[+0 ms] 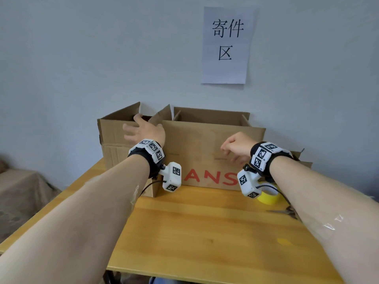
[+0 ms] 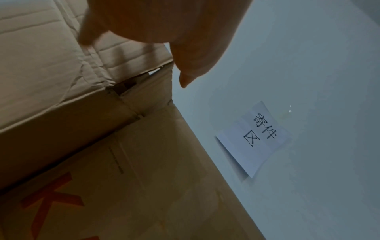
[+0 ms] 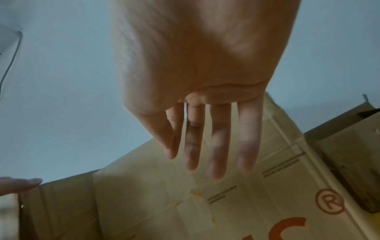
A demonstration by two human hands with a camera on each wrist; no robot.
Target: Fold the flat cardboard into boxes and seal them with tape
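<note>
The printed box [image 1: 213,156] stands upright on the worktop [image 1: 205,226] straight ahead of me, its long side facing me, red letters low on the front panel and its top flaps still up and open. Its long axis runs left to right, so the open top lies above and beyond both my hands. Just beside it on my left stands the plain box [image 1: 114,140], also open at the top, the two apparently touching at the corner.

My left hand [image 1: 143,131] is spread, fingers straight, reaching at the upper edge where the plain box meets the printed one; whether a fingertip actually touches the rim I cannot tell, and it holds nothing. My right hand [image 1: 238,148] hangs in front of the printed box's front panel, fingers [image 3: 219,146] loose and pointing down, empty, not touching the cardboard as far as I can see.

I judge the flaps come next: my left hand is nearer the top edge, while my right has to rise to reach it.

The yellow tape roll [image 1: 268,194] sits on the worktop under my right wrist, nearer that hand, with scissors [image 1: 285,212] just beside it. A paper sign [image 1: 227,46] hangs on the wall behind.
</note>
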